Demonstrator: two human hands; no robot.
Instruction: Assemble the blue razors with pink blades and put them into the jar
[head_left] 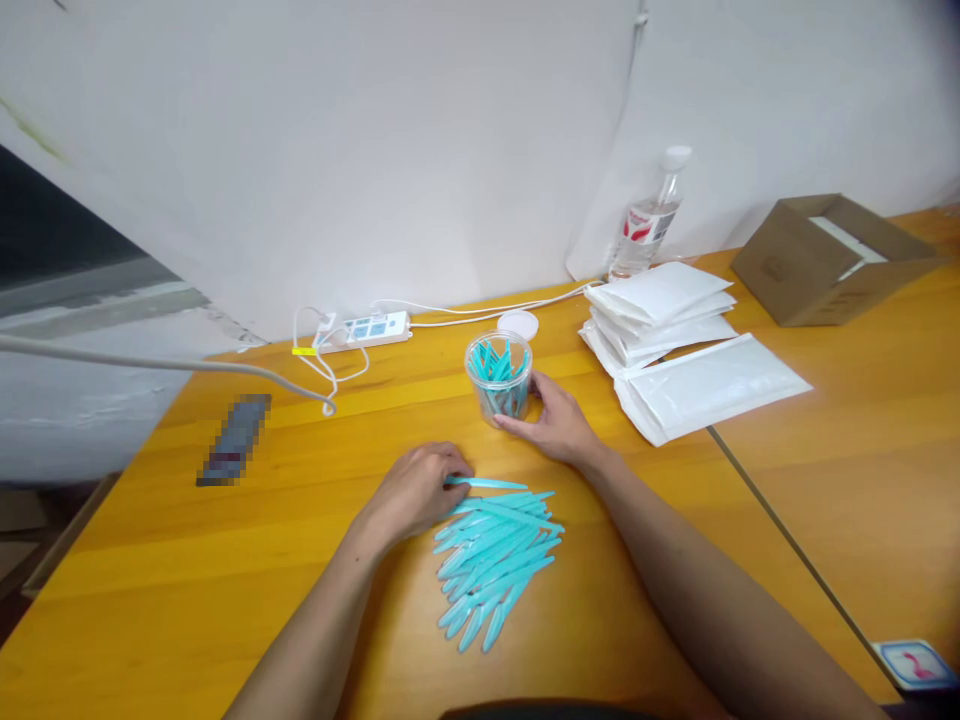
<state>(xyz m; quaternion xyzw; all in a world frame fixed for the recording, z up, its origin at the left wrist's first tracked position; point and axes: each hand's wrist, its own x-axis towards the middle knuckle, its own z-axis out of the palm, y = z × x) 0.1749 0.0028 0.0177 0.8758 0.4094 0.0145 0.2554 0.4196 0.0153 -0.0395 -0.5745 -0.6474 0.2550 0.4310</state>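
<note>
A clear round tub stands on the wooden table with several turquoise sticks inside. My right hand is curved around its right side, thumb at the front near the base. In front of the tub lies a loose pile of turquoise sticks, mostly pointing up to the right. My left hand is at the pile's upper left, its fingertips closed on the end of one turquoise stick lying above the others. A round white lid rests just behind the tub.
White padded envelopes are stacked at the right, with a water bottle and a cardboard box behind. A power strip with cables lies by the wall. A blurred dark object is at left, a card at lower right.
</note>
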